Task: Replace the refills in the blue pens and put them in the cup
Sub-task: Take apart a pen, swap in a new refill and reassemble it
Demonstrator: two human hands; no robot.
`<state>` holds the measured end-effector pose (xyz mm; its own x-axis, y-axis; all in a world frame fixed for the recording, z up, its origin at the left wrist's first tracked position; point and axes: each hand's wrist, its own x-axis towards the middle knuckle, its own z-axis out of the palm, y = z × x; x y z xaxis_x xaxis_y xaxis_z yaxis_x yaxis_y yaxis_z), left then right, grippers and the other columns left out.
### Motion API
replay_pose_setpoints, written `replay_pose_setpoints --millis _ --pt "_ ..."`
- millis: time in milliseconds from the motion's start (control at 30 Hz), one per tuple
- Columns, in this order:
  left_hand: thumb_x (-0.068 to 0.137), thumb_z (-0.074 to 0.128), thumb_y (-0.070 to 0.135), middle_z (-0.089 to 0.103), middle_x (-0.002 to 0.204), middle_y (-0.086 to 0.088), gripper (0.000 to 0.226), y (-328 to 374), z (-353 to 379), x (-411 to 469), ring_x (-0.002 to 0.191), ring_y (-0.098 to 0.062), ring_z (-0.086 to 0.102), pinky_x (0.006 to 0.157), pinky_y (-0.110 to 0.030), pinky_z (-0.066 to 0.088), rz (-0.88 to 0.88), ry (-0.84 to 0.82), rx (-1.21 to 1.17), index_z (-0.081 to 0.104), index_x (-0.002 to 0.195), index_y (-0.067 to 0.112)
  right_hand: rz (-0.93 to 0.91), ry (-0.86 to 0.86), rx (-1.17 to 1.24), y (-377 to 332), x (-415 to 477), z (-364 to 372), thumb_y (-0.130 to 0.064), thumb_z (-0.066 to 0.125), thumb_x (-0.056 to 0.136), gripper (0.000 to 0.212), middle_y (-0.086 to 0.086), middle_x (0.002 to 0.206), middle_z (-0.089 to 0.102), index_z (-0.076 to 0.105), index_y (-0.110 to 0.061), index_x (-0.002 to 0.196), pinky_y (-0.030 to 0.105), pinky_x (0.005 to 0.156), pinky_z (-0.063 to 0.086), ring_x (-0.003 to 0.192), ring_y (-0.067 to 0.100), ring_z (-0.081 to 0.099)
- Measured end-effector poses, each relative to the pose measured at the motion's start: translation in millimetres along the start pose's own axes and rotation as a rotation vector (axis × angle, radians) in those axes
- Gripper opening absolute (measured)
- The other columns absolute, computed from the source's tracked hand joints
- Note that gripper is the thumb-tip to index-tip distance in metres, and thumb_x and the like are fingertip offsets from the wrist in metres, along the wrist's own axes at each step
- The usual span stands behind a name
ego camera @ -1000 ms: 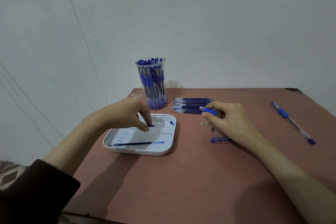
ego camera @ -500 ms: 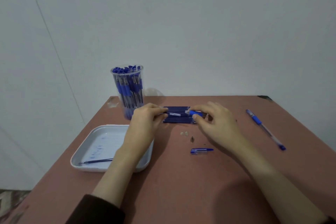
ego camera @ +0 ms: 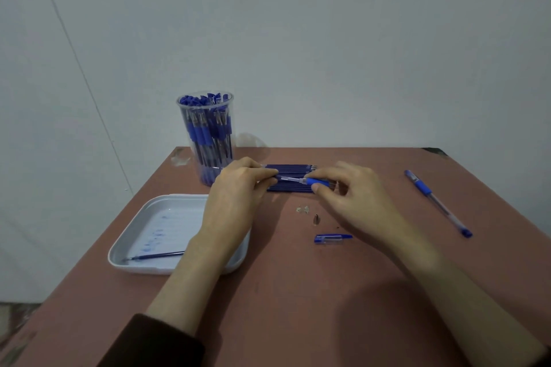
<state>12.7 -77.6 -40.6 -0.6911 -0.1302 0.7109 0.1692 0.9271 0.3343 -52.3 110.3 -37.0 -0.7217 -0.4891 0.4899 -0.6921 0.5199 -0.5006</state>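
We see the right hand (ego camera: 351,199) pinching a clear, blue-gripped pen barrel (ego camera: 299,179) over the far row of dark blue refills (ego camera: 293,168); the left hand (ego camera: 238,191) pinches its left end. We would feed straight and level; the clear plastic cup (ego camera: 208,140) stands far left.

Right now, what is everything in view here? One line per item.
cup: one, clear, upright, table's far left
pens: many, blue, upright in the cup
refills: one row, dark blue, mid-table, far side; count unclear
pen barrel: one, clear with blue grip, held above the refills
tray: one, white, ink-marked, near left
used refill: one, dark blue, in the tray
pen cap: one, blue and clear, mid-table
metal tip: one, silvery, beyond the cap
whole pen: one, blue and clear, table's right
table: one, reddish brown
left hand: pinches the barrel's clear end
right hand: pinches the blue grip
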Motion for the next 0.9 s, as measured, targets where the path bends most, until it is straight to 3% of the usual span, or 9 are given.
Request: replay_pose_setpoints --millis 233,333,400,467,567,633,767,900 --pt "0.075 0.064 0.014 0.067 0.079 -0.007 0.022 9.0 4.7 -1.9 0.072 -0.027 0.064 0.062 -0.039 0.055 0.054 -0.046 -0.007 0.075 0.092 0.006 -0.01 -0.015 0.029 -4.5 0.5 6.0 -0.029 0.063 0.089 0.018 -0.02 0.078 0.06 0.073 -0.033 0.104 0.018 0.066 0.036 0.072 -0.004 0.052" --pt "0.078 0.061 0.008 0.069 0.096 -0.008 0.028 14.0 7.0 -1.6 0.085 -0.026 0.065 0.073 -0.035 0.053 0.107 -0.004 -0.034 0.071 0.104 0.005 0.063 -0.017 0.229 -8.1 1.8 9.5 -0.023 0.064 0.089 0.017 -0.013 0.076 0.065 0.073 -0.029 0.102 0.014 0.066 0.041 0.071 0.002 0.056" --pt "0.081 0.06 0.0 0.064 0.119 -0.008 0.037 17.6 7.0 -1.2 0.1 -0.022 0.061 0.086 -0.026 0.046 0.151 0.052 -0.085 0.066 0.117 0.006 0.144 -0.005 0.415 -9.9 3.6 9.3 -0.023 0.063 0.09 0.016 0.0 0.075 0.066 0.072 -0.032 0.101 0.028 0.07 0.049 0.071 0.017 0.059" --pt "0.082 0.06 -0.006 0.056 0.133 -0.006 0.045 22.0 5.3 -0.6 0.107 -0.019 0.056 0.092 -0.025 0.044 0.189 0.101 -0.113 0.061 0.124 0.008 0.225 0.021 0.572 -11.6 5.5 5.0 -0.02 0.061 0.092 0.016 0.002 0.072 0.066 0.07 -0.032 0.099 0.036 0.069 0.049 0.067 0.018 0.058" --pt "0.083 0.058 0.002 0.059 0.126 -0.006 0.038 28.9 5.8 -1.2 0.108 -0.018 0.057 0.093 -0.022 0.042 0.15 0.115 -0.145 0.063 0.121 0.009 0.32 0.081 0.764 -12.2 8.3 -4.7 -0.017 0.057 0.094 0.017 -0.003 0.071 0.067 0.069 -0.024 0.103 0.033 0.069 0.049 0.068 0.011 0.059" --pt "0.083 0.055 0.012 0.064 0.113 -0.004 0.035 33.1 8.7 -0.8 0.103 -0.02 0.058 0.089 -0.018 0.039 0.107 -0.029 -0.15 0.066 0.116 0.012 0.362 0.129 0.868 -12.0 9.6 -10.5 -0.016 0.055 0.095 0.018 -0.002 0.072 0.069 0.068 -0.019 0.108 0.025 0.067 0.049 0.068 0.01 0.061" --pt "0.088 0.054 0.026 0.062 0.108 0.003 0.03 42.9 20.4 -3.2 0.099 -0.014 0.055 0.084 -0.022 0.041 0.075 -0.51 -0.103 0.066 0.115 0.023 0.406 0.183 1.007 -11.9 10.1 -18.3 -0.015 0.052 0.097 0.02 0.002 0.075 0.069 0.069 -0.02 0.106 0.019 0.06 0.049 0.065 0.009 0.061" --pt "0.088 0.064 0.023 0.063 0.102 0.004 0.025 41.4 21.2 -1.5 0.085 -0.006 0.055 0.079 -0.021 0.045 0.065 -0.563 -0.089 0.068 0.112 0.023 0.406 0.191 1.025 -11.5 10.3 -21.4 -0.016 0.051 0.097 0.02 0.004 0.078 0.069 0.069 -0.022 0.105 0.021 0.063 0.05 0.067 0.009 0.062"
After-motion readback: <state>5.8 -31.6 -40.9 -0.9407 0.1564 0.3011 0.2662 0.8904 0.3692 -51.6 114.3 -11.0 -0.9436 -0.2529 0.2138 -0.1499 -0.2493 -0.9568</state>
